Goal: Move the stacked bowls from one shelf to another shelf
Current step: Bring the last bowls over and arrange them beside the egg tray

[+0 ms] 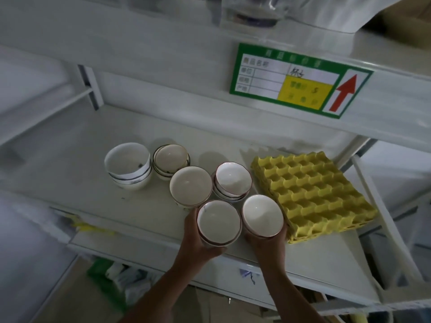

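My left hand (197, 243) grips a stack of white bowls (218, 221) with a thin dark rim, held over the front part of the white shelf (98, 206). My right hand (265, 241) holds a second white bowl stack (262, 215) right beside it, tilted slightly toward me. Behind them on the shelf stand more stacks: one in the middle (190, 185), one to its right (233, 180), one further back (171, 159), and a taller, deeper stack at the left (128, 164).
A pile of yellow egg trays (312, 194) lies on the shelf to the right, close to my right hand. Overhead, an upper shelf edge carries a green and yellow label (300, 80) with a red arrow. Packaged goods (112, 278) lie on a lower level.
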{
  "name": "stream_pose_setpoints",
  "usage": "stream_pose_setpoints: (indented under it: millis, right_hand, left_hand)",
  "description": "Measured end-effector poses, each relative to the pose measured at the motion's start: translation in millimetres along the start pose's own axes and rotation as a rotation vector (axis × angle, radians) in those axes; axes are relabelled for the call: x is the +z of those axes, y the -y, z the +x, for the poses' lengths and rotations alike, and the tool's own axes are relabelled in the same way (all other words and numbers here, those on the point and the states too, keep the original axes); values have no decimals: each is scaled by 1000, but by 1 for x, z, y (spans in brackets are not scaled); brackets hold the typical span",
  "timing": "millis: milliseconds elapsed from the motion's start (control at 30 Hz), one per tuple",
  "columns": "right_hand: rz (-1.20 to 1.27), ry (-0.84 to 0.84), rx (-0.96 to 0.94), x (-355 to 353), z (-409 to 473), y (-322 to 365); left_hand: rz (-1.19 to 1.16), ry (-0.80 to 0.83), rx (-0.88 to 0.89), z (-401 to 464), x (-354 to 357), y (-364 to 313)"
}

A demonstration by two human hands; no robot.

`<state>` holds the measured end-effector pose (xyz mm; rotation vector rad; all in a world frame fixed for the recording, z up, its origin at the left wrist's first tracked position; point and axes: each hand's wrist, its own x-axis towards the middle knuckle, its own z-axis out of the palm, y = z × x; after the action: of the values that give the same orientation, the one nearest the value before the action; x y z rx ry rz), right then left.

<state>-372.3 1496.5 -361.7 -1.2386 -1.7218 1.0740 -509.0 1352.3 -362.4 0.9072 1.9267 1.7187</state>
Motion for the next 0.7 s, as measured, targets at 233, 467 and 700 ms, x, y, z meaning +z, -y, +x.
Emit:
stream_pose_setpoints:
  millis: [233,467,700]
  right_hand:
    - [20,65,41,-6,-1,-3]
    - [31,34,135,-7,-10,4]
    - [78,82,404,-3,-50,2]
  left_hand:
    - [49,25,-22,3,-3,5]
    - [228,134,-74,15,-18,21]
    - [111,207,-412,28,-65,23]
